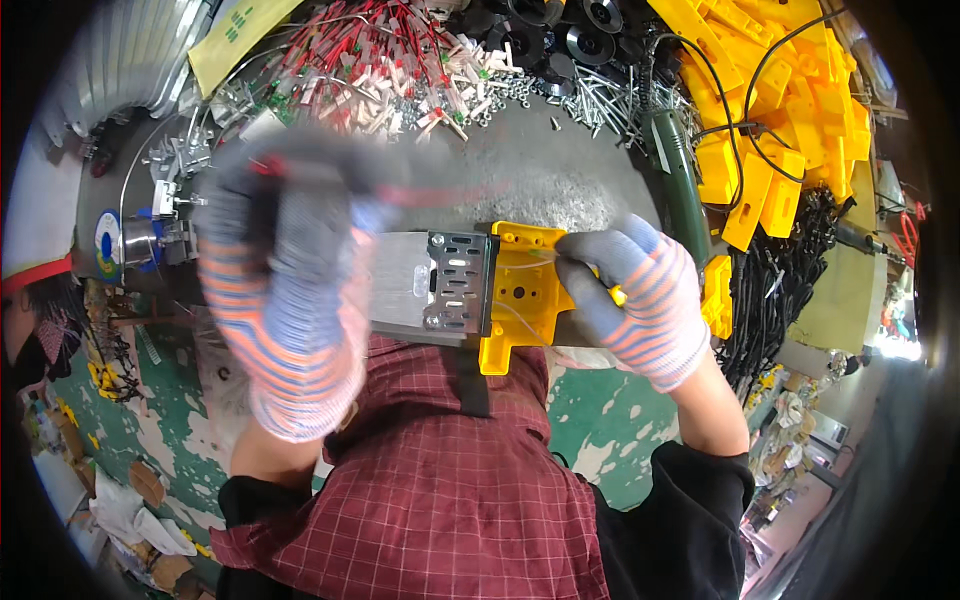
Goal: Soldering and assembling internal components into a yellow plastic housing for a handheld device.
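A yellow plastic housing lies at the middle of the bench's near edge, joined to a grey metal body with a slotted plate. Thin pale wires run across the housing's inside. My right hand, in a striped glove with grey fingertips, grips the housing's right edge between thumb and fingers. My left hand, gloved the same way, is raised in front of the metal body's left end. Motion smears its fingers, and a blurred red streak shows beside them; what it holds, if anything, cannot be made out.
Behind lie red wires with white connectors, loose screws and black round parts. A green power screwdriver lies right, before piled yellow housings and black cords. A solder spool stands left.
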Demonstrator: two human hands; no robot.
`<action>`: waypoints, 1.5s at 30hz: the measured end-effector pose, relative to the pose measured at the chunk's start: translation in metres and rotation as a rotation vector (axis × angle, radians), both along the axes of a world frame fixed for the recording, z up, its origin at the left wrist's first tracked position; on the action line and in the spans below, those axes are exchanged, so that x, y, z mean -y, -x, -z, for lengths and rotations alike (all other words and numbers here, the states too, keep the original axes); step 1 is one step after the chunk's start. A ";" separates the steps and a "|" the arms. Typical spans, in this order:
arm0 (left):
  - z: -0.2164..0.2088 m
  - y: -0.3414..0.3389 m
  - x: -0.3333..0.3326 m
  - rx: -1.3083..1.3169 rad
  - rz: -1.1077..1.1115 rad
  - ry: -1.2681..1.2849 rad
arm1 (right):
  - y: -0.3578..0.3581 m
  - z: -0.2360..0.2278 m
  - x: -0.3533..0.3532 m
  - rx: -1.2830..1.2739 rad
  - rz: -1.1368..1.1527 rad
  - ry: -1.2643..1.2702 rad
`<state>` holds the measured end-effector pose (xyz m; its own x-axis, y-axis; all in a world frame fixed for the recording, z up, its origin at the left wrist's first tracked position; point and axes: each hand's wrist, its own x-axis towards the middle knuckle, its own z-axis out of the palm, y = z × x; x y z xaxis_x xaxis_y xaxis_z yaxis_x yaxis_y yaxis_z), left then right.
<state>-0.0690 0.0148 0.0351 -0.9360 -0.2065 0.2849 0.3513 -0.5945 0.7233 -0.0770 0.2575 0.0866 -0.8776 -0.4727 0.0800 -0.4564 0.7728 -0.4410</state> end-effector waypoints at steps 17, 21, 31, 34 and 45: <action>0.039 -0.024 -0.004 0.532 0.556 -0.548 | 0.010 0.025 0.019 -0.050 -0.131 -0.348; 0.046 -0.023 -0.003 0.473 0.599 -0.539 | 0.014 0.025 0.018 0.099 -0.041 -0.233; 0.046 -0.026 -0.007 0.478 0.553 -0.517 | 0.028 0.023 0.024 0.261 -0.055 -0.182; 0.047 -0.026 -0.007 0.382 0.581 -0.525 | 0.026 0.027 0.020 0.194 -0.079 -0.222; 0.002 -0.053 -0.021 0.567 0.686 -0.318 | -0.028 -0.027 0.035 -0.162 -0.144 0.083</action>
<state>-0.0163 0.0360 0.0329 -0.8637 0.4511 -0.2247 -0.5027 -0.7395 0.4478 -0.0490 0.2224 0.1139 -0.7742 -0.5778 0.2585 -0.6293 0.6587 -0.4125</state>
